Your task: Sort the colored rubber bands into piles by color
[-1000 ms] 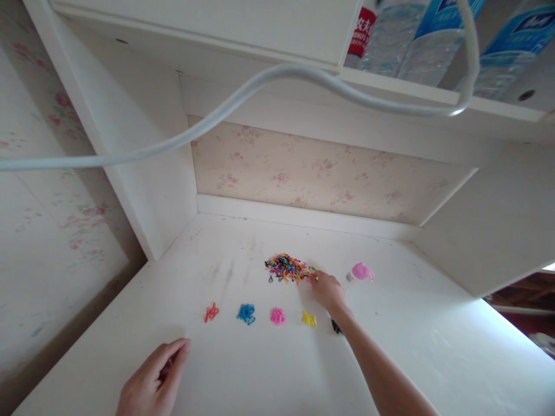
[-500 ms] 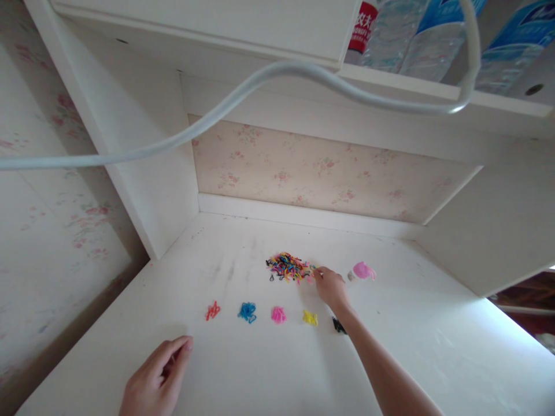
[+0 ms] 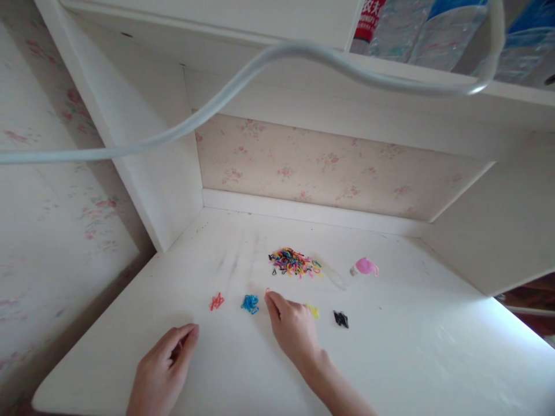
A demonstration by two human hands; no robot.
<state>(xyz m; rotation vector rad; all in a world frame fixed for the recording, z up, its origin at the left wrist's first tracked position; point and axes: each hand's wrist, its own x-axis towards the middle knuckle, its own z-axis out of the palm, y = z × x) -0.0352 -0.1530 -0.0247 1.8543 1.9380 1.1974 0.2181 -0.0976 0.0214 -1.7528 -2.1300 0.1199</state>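
A heap of small mixed-colour rubber bands (image 3: 292, 263) lies mid-desk. In front of it runs a row of sorted little piles: red (image 3: 216, 301), blue (image 3: 250, 303), yellow (image 3: 313, 311) and black (image 3: 340, 319). My right hand (image 3: 292, 326) sits low over the row between the blue and yellow piles and hides what lies there. Its fingertips are pinched on a tiny red band just right of the blue pile. My left hand (image 3: 162, 370) rests on the white desk (image 3: 411, 346) at the near left, fingers loosely extended and holding nothing.
A pink cap-like object (image 3: 365, 267) with a clear piece beside it lies right of the heap. A grey cable (image 3: 260, 63) hangs across the top of the view. Water bottles (image 3: 407, 29) stand on the shelf above. White side panels close the desk in left and right.
My right hand has pulled back from the mixed heap's right edge, toward me and to the left, down to the sorted row, and now covers the pink pile. The left hand barely moved.
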